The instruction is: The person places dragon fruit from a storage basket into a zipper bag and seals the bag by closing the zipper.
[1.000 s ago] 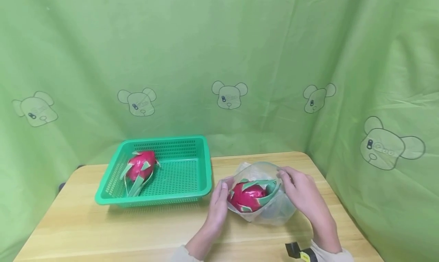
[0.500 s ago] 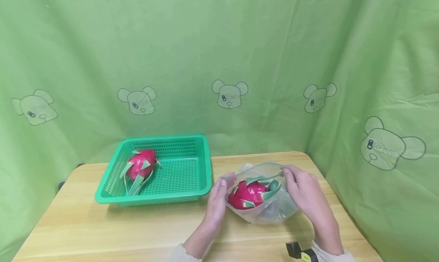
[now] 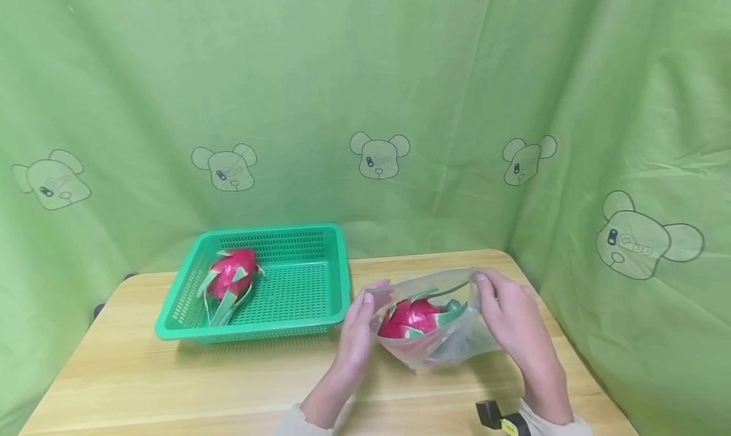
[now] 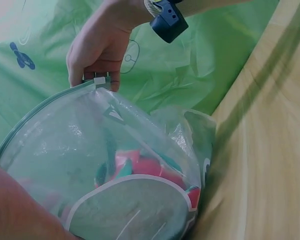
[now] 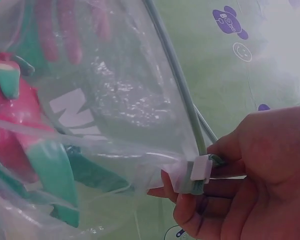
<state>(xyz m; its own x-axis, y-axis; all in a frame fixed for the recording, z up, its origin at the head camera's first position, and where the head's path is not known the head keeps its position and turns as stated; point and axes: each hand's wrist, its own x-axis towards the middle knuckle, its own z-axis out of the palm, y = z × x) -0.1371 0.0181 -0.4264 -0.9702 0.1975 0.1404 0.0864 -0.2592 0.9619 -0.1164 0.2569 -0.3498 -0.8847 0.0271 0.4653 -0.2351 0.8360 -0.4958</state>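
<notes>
A clear zip bag (image 3: 436,350) with a slider (image 5: 202,168) at one corner stands with its mouth spread between my hands. Inside it lies a pink dragon fruit (image 3: 412,318) with green leafy scales, seen through the plastic in both wrist views. My left hand (image 3: 356,331) holds the left end of the mouth, thumb at the near side; its fingers show faintly through the plastic in the right wrist view. At the opposite corner, my right hand (image 3: 516,315) pinches the edge beside the slider. A second dragon fruit (image 3: 232,275) lies in a green basket (image 3: 165,325).
The basket with slotted walls sits at the left of the wooden table (image 3: 228,385). Green curtains (image 3: 297,93) printed with bear heads hang behind the table and at its sides. A black device (image 3: 495,417) is strapped to my right wrist.
My right hand has moved slightly right and up, drawing the bag's mouth wider and flatter. The bagged dragon fruit sits a little deeper behind the near rim. My left hand shifted slightly left.
</notes>
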